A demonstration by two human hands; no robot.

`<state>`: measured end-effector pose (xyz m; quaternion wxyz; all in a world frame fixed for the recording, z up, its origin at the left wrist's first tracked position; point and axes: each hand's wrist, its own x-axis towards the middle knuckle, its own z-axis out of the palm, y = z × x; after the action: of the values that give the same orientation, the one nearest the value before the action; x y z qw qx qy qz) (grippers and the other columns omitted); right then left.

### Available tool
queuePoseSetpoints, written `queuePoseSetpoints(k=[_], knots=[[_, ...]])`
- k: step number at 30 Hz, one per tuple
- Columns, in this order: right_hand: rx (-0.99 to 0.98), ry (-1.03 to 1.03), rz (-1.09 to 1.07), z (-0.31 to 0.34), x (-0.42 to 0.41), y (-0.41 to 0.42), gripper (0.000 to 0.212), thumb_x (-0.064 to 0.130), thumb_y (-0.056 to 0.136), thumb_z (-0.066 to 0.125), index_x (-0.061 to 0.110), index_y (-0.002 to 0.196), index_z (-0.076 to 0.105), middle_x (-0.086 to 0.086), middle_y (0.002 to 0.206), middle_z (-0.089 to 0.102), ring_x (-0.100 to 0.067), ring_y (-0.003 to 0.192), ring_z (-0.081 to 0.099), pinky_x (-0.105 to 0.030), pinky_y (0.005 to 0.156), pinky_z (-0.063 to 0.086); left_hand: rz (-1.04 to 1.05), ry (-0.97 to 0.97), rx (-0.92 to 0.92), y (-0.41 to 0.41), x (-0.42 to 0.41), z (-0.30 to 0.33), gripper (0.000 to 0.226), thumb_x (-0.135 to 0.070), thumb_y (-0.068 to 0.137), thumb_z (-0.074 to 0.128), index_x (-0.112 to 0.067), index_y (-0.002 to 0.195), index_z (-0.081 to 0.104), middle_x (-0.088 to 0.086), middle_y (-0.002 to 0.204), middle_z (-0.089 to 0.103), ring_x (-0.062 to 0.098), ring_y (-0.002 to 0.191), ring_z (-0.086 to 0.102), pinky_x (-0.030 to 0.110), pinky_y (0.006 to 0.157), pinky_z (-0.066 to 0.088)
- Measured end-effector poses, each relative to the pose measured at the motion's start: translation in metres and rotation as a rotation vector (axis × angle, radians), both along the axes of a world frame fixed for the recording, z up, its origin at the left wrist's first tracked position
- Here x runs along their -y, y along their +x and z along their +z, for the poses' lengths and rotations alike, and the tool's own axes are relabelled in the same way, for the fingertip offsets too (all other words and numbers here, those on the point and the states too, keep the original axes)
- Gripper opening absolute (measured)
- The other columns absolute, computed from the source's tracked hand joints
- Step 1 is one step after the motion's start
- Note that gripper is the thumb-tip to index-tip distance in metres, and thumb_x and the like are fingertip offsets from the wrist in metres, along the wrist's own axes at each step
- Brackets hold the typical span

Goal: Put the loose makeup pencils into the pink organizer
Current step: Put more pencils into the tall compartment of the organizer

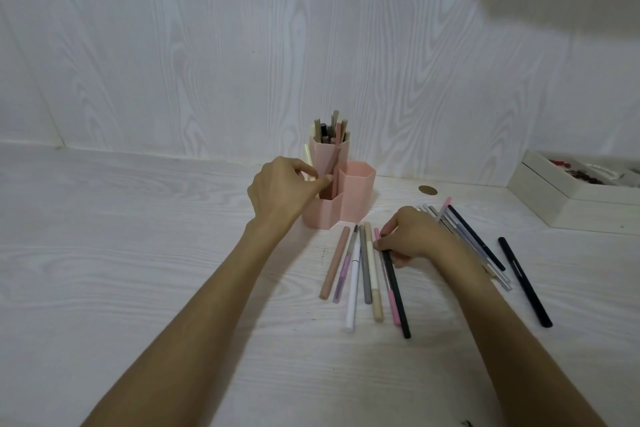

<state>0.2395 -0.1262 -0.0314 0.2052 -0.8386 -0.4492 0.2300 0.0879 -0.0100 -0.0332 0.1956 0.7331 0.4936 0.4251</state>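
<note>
**Pencils at the pink organizer**

On the white wood-grain table (pixel 138 253), close to the back wall, the pink organizer (pixel 356 184) is stood upright, its tallest compartment filled with pencils. A dusty-pink pencil (pixel 331 163) is pinched between the thumb and forefinger of the left hand (pixel 280 191) and is held slanted over the low front compartment, its lower end inside. Just in front of the organizer a row of loose pencils (pixel 363 270) is laid side by side. The fingers of the right hand (pixel 412 236) are curled down onto this row and closed on a black pencil (pixel 396 291). More pencils (pixel 485 246) are fanned out behind that hand. A cream box (pixel 568 198) is seen at the right edge, and a coin (pixel 427 190) near the wall.
</note>
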Motion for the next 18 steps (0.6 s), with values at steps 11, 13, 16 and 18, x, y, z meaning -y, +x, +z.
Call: queuePoseSetpoints(k=[11,13,16,18], knots=[[-0.135,0.068,-0.034,0.005,0.002,0.006,0.014,0.01,0.078,0.074,0.013,0.075,0.061,0.004,0.036,0.059,-0.008,0.033,0.057,-0.015,0.046,0.051,-0.087,-0.033,-0.002,0.003,-0.002,0.005,0.024,-0.046,0.082,0.068,-0.024,0.086,0.078,-0.008,0.072,0.067,0.013,0.07,0.056,0.02,0.052,0.032],[-0.125,0.102,-0.041,0.006,0.005,0.006,0.013,0.01,0.078,0.074,0.012,0.083,0.062,-0.006,0.053,0.067,-0.014,0.043,0.06,-0.02,0.053,0.054,-0.07,-0.055,-0.03,0.002,-0.002,0.006,0.023,-0.046,0.08,0.07,-0.025,0.085,0.078,-0.008,0.072,0.067,0.014,0.074,0.059,0.022,0.055,0.035],[-0.128,0.221,-0.074,0.011,0.008,0.009,0.014,0.01,0.079,0.073,0.012,0.088,0.063,-0.014,0.074,0.072,-0.014,0.052,0.064,-0.019,0.045,0.053,-0.022,-0.066,0.0,-0.002,-0.001,0.008,0.02,-0.042,0.073,0.076,-0.028,0.087,0.076,-0.01,0.069,0.06,0.015,0.074,0.06,0.021,0.053,0.034],[-0.13,0.303,-0.113,0.015,0.01,0.01,0.014,0.012,0.078,0.074,0.013,0.088,0.064,-0.012,0.076,0.072,-0.01,0.053,0.063,-0.015,0.039,0.045,0.006,-0.074,0.038,-0.007,0.0,0.008,0.02,-0.038,0.07,0.076,-0.029,0.088,0.073,-0.012,0.07,0.059,0.013,0.072,0.06,0.02,0.052,0.034]])
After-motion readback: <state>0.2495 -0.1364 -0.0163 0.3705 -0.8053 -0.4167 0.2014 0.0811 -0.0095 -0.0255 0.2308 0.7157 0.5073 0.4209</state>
